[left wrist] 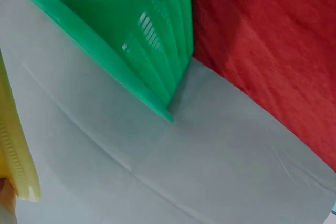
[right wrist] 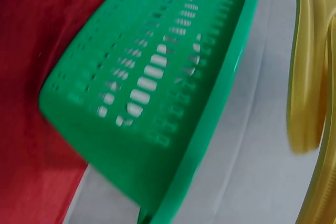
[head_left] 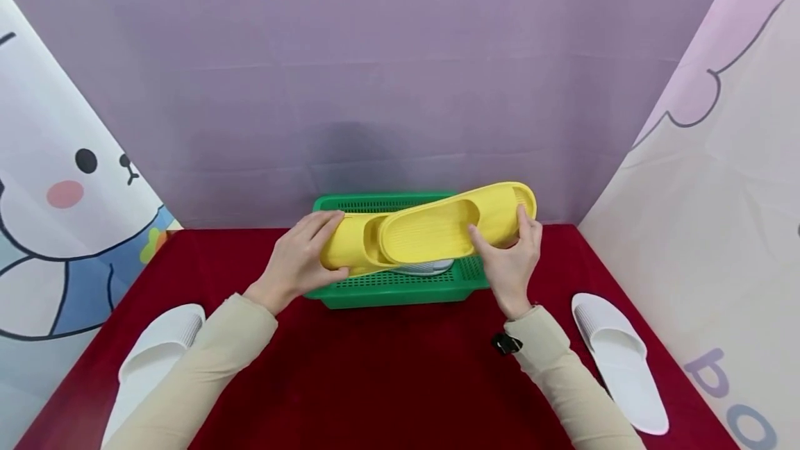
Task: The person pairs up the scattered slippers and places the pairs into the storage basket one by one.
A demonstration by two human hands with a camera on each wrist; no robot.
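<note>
My left hand (head_left: 296, 255) grips a yellow slipper (head_left: 350, 242) by its toe end, thumb below and fingers on top. A second yellow slipper (head_left: 431, 231) is held by its strap in my right hand (head_left: 512, 266), the thumb at the strap's opening. Its heel end overlaps the first slipper, and both are raised over a green basket (head_left: 394, 295). Inside the basket part of a whitish slipper (head_left: 431, 269) shows; the yellow pair hides the rest. Slipper edges also appear at the sides of both wrist views.
On the red cloth (head_left: 387, 380) a white slipper (head_left: 153, 349) lies at the left, partly behind my left sleeve. Another white slipper (head_left: 625, 373) lies at the right. A purple-grey backdrop (head_left: 375, 89) rises behind the basket, with printed panels on both sides.
</note>
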